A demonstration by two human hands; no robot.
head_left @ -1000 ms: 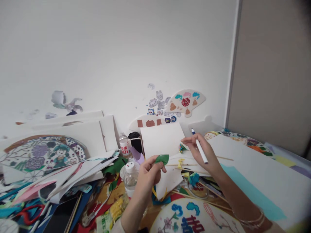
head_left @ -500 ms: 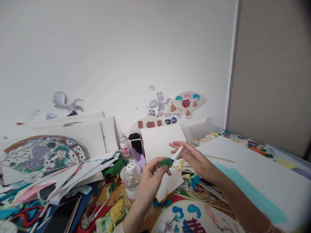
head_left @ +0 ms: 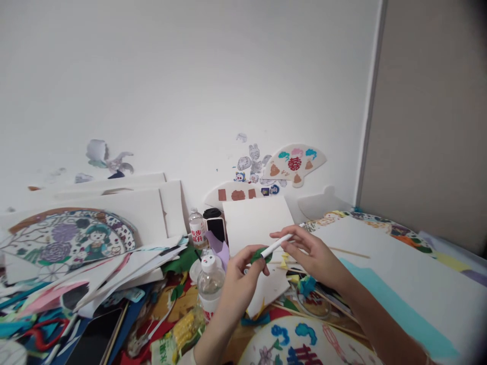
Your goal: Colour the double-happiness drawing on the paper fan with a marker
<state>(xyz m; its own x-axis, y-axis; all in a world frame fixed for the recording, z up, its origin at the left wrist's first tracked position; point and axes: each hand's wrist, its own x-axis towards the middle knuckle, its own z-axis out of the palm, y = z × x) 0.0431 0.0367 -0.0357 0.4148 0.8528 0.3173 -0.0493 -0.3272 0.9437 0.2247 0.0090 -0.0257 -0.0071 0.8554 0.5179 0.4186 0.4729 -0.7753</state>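
Between the thumb and fingers of my left hand [head_left: 240,284] is a small green leaf-shaped piece [head_left: 257,255], which looks like paper or felt. My right hand [head_left: 315,257] pinches a slim white marker pen [head_left: 277,245], slanting down to the left. The pen's lower end lies over the leaf, close to my left thumb; its tip is hard to see. A clear water bottle [head_left: 210,284] with a white cap stands just left of my left forearm. Below both hands lies a painted fan [head_left: 262,338] with blue clouds and a red symbol.
On the left are heaped paper scraps, red-handled scissors [head_left: 40,337], a dark phone [head_left: 97,335] and a corn packet [head_left: 182,332]. White boards [head_left: 253,220] lean on the wall behind. A large white sheet [head_left: 388,263] with a turquoise piece [head_left: 395,304] covers the right side.
My right hand has turned the white pen and closed its fingers on it, bringing the lower end left over the leaf. The left hand keeps hold of the leaf; the view has shifted slightly.
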